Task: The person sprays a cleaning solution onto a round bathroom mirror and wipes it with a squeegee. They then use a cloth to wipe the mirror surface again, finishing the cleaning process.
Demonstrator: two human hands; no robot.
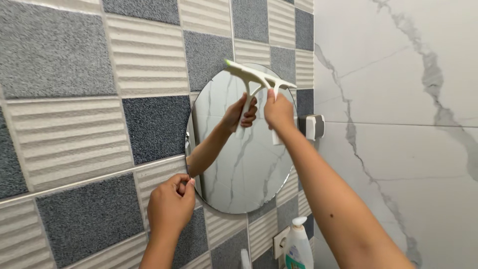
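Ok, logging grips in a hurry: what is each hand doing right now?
Left hand: fingers pinched at the lower left edge of the round mirror.
Right hand: closed on the handle of the white squeegee, its blade against the mirror's top.

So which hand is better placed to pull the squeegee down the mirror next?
Probably the right hand: it already grips the white squeegee, whose blade sits against the top of the round mirror. The left hand is at the mirror's lower left edge, its fingers pinching the rim.

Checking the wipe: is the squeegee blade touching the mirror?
Touching. The head view shows the white squeegee, held by the right hand, with its blade meeting its own reflection at the round mirror top.
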